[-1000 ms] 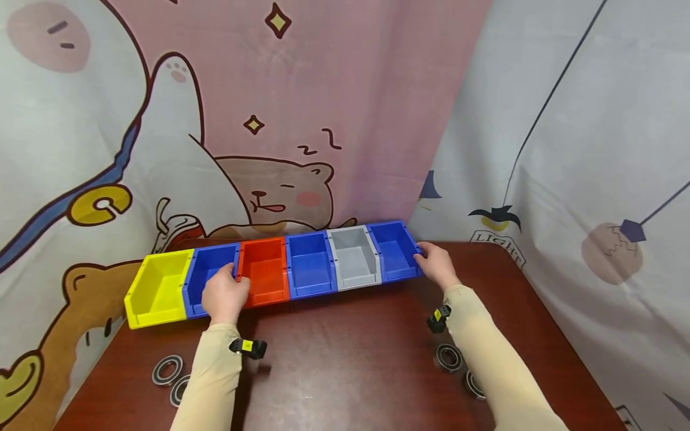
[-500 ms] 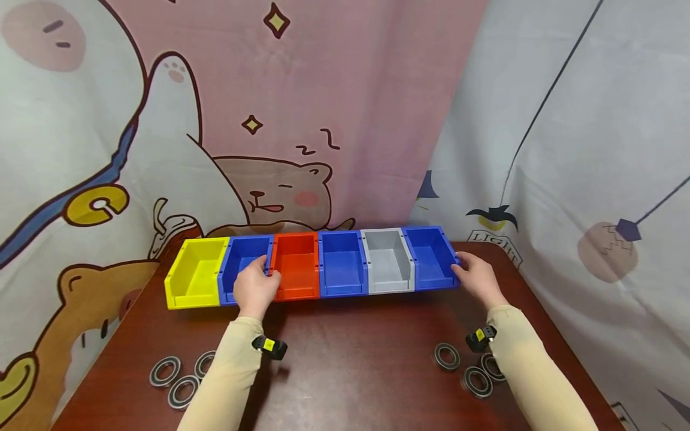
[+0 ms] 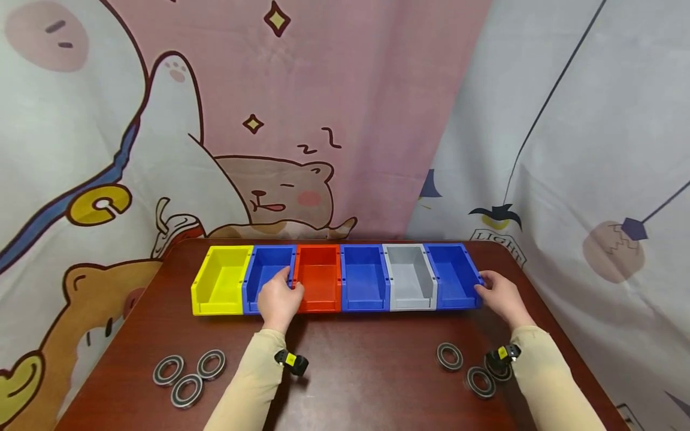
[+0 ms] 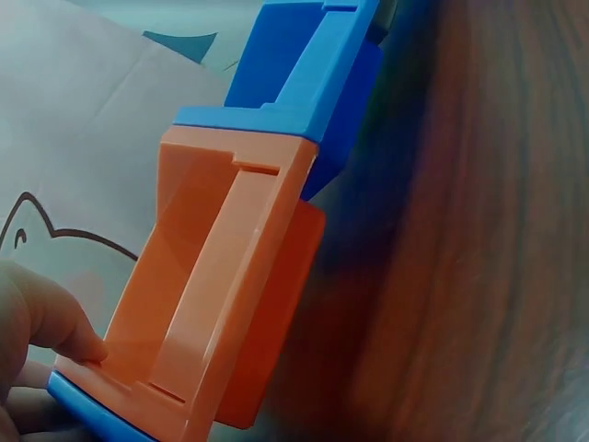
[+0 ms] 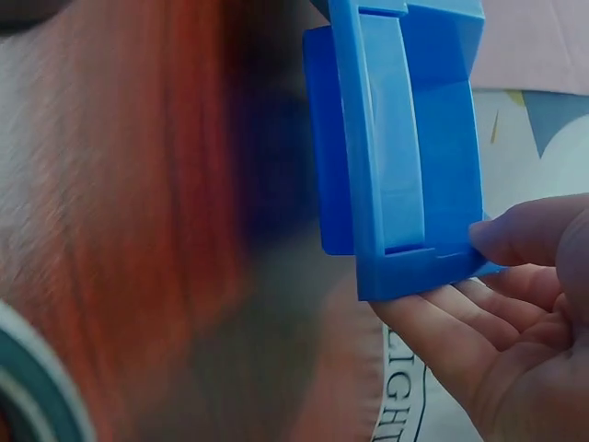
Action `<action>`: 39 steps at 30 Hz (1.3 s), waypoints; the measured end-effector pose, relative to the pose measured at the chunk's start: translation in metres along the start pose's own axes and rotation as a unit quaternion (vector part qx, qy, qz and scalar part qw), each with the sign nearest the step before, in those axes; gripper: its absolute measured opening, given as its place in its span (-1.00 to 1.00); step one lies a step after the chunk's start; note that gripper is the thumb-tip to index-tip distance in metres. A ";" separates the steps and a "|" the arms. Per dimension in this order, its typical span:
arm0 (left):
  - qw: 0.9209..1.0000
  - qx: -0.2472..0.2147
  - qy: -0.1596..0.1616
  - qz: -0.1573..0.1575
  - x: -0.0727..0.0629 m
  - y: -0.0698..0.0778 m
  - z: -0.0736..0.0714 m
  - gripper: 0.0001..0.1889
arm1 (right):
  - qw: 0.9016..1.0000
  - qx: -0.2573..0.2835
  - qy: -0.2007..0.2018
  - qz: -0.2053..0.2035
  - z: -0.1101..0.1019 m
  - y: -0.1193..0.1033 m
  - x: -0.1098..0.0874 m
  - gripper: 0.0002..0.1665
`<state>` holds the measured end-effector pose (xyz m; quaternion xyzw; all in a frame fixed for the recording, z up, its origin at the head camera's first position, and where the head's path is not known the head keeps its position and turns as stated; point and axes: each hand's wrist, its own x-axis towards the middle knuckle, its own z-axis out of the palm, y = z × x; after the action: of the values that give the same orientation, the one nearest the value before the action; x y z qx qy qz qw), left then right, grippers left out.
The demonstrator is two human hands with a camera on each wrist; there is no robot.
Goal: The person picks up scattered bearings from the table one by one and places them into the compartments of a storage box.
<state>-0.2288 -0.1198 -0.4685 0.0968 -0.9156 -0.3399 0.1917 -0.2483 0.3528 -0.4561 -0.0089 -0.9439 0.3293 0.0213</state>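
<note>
A joined row of storage bins spans the far part of the table: yellow (image 3: 218, 308), blue, red (image 3: 319, 305), blue (image 3: 365, 304), grey (image 3: 412, 303) and blue. My left hand (image 3: 279, 302) pinches the shared wall between the left blue bin (image 3: 267, 254) and the red one; the left wrist view shows the thumb on the red bin's (image 4: 221, 304) side. My right hand (image 3: 504, 297) grips the outer wall of the right-end blue bin (image 3: 458, 303), thumb inside and fingers outside and under in the right wrist view. Whether the row touches the table cannot be told.
Three ball bearings (image 3: 187, 391) lie at the table's left front. Three more bearings (image 3: 480, 382) lie at right front, one partly behind the right wrist camera (image 3: 507, 352). A printed curtain (image 3: 377, 120) hangs behind the brown table (image 3: 366, 371).
Both hands have carried the bin row to the right and nearer, and its slant has straightened level with the table's back edge. The grips look the same. Left bearings have come into full view.
</note>
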 end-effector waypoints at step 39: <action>0.999 0.004 0.000 0.034 -0.011 -0.003 0.022 -0.53 | 0.999 -0.025 -0.027 0.028 0.000 0.015 -0.012 -0.49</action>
<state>-0.2279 -0.1062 -0.4892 0.0666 -0.9198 -0.3297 0.2023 -0.2364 0.3642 -0.4658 -0.0275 -0.9513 0.3066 -0.0136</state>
